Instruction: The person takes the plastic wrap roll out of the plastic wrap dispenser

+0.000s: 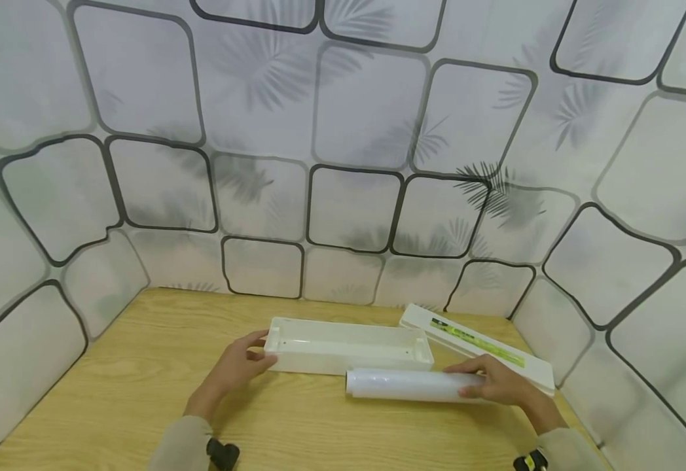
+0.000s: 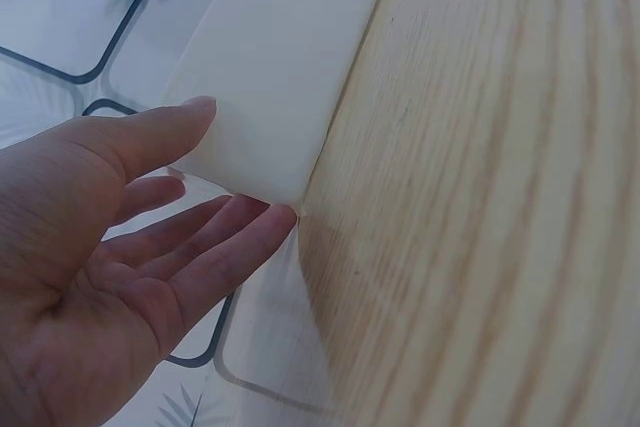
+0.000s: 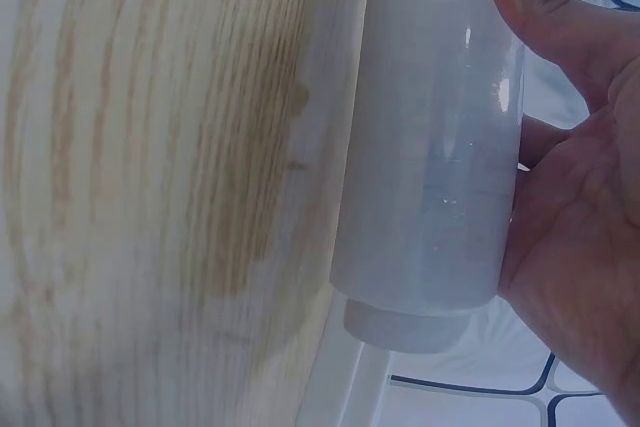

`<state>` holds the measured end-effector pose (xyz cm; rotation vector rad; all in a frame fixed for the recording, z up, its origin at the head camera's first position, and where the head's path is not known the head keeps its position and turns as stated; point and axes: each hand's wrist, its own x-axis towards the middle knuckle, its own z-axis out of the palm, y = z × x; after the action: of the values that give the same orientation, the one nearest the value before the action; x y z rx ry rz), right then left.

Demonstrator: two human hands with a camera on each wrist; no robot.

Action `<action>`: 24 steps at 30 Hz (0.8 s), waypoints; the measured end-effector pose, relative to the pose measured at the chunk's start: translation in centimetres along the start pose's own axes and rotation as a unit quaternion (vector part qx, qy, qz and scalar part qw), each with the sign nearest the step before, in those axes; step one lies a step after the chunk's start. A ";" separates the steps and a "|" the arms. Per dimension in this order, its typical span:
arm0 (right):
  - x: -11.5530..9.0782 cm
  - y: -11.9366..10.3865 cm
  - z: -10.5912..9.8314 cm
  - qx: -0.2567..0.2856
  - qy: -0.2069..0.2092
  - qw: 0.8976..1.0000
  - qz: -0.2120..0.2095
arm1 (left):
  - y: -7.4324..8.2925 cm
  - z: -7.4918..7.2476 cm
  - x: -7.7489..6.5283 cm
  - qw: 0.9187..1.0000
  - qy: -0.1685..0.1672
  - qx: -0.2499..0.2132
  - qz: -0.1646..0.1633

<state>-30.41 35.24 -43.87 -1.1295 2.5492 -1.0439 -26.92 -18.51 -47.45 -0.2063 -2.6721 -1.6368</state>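
A long white open-topped box (image 1: 349,361) stands on the table, its inside bare of contents in the head view. At its left end my left hand (image 1: 243,361) holds it, the thumb (image 2: 200,119) on the long side and the fingertips (image 2: 280,217) at the end corner. In front of the box's right part lies a roll of cling film (image 1: 402,384), nearly parallel to it. My right hand (image 1: 493,381) grips the roll near its right end, fingers behind and thumb in front. In the right wrist view the clear film roll (image 3: 430,147) shows its narrower core end (image 3: 405,329).
A long white lid (image 1: 531,367) with a green and yellow label lies slanted behind and to the right of the box. The wood-grain table (image 1: 319,432) meets a patterned curtain (image 1: 260,268) at the back and sides.
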 end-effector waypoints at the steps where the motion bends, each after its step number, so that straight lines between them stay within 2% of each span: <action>1: -0.1 0.1 0.0 0.001 0.000 1.000 0.000 | 0.0 0.0 0.0 1.000 0.000 -0.001 0.000; 24: -0.8 1.2 0.0 0.011 0.005 1.000 -0.008 | 0.0 0.0 0.0 1.000 0.003 0.009 0.007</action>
<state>-30.55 36.37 -44.81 -1.1430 2.5340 -1.0817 -26.90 -18.50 -47.41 -0.2198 -2.6730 -1.6053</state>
